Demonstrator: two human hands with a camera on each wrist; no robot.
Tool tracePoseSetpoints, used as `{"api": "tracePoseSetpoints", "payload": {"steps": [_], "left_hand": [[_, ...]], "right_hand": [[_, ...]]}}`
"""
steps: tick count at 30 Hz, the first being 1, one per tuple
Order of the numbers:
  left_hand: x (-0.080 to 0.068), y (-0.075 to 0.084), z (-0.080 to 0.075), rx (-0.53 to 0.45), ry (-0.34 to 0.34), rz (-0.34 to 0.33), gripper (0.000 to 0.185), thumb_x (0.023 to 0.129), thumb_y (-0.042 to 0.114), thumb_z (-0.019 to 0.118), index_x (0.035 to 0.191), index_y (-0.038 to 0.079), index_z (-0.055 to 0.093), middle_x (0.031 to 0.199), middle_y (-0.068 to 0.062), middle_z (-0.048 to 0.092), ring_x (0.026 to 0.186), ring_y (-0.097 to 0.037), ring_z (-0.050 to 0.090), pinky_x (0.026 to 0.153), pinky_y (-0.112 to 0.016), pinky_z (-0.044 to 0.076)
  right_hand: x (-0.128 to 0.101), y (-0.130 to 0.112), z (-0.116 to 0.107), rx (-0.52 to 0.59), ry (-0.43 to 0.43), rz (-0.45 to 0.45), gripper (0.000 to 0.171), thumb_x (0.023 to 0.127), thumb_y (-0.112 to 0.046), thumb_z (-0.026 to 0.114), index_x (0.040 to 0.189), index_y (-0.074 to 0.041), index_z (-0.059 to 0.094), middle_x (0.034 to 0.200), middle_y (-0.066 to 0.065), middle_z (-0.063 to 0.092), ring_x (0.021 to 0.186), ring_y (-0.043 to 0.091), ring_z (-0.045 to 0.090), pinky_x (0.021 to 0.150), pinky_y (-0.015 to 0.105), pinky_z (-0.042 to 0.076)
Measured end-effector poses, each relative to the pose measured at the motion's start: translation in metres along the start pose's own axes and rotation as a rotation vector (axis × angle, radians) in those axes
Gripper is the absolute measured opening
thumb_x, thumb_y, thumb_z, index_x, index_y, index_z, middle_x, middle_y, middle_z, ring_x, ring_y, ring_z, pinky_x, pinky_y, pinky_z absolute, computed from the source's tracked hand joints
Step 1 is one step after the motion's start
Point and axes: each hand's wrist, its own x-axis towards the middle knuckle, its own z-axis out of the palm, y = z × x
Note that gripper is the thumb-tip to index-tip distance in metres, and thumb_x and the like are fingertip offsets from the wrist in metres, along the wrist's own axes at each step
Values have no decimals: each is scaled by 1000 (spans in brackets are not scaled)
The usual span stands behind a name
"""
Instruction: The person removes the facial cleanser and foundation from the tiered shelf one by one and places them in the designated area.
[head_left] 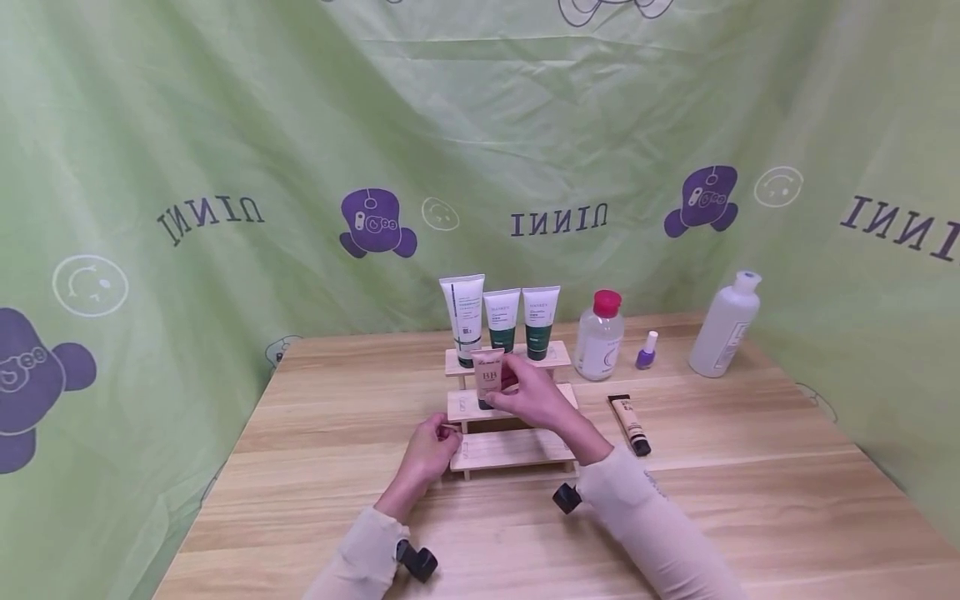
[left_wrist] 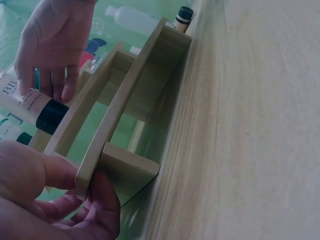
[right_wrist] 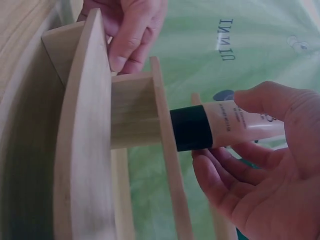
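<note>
Pink BB tube [head_left: 489, 377] clamped in right hand [head_left: 534, 395] grip — left hand [head_left: 429, 448] pinches wooden rack [head_left: 517, 448].

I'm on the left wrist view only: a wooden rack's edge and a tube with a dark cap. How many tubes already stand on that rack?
Observer: Three tubes stand upright, caps down, on the top step of the rack.
Operator: And the tube being held?
Observer: The right hand holds the pink tube upright, cap down, at the middle step.
Operator: What else is on the table?
Observer: A small purple nail polish stands right of the rack, between a pink-capped bottle and a tall white bottle.
</note>
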Motion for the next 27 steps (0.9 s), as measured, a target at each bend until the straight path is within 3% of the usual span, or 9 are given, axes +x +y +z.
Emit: {"api": "tracePoseSetpoints", "payload": {"steps": [17,27], "left_hand": [[0,-2,0,-29,-3,-1,24,87,2,60,110,-3,62,81,-4,54,69,-15,49,56,-23,43],[0,0,-1,-19,-9,-3,25,87,2,59,111,-3,62,81,-4,53,69,-16,49,57,-24,42]], "right_hand": [[1,6,11,10,66,8,31,83,-10,75,110,-4,61,102,12,68,93,24,65,82,37,54],[-1,4,9,18,86,-59,31,84,-8,73,111,-4,61,104,14,68,92,28,66,79,35,56]]}}
